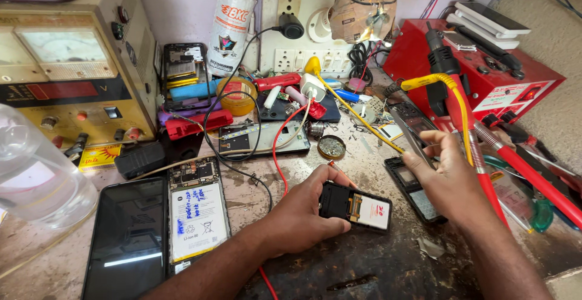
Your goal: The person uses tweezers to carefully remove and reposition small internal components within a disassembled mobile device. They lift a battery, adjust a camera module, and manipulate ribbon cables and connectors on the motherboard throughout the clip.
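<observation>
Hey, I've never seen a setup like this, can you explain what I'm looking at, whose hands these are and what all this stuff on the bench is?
This is one picture from a camera worn on a person's head, looking down at their own two bare hands over a cluttered repair bench. The left hand steadies a small opened phone lying back-up on the bench. The right hand holds a thin metal tool above another phone frame. At left lie a larger open phone, a dark screen and a meter box. A red unit stands at right.

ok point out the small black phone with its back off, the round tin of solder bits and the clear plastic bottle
small black phone with its back off (357, 208), head view, on its exposed battery
round tin of solder bits (331, 147), head view, middle of the contents
clear plastic bottle (36, 179), head view, on its side wall
</observation>
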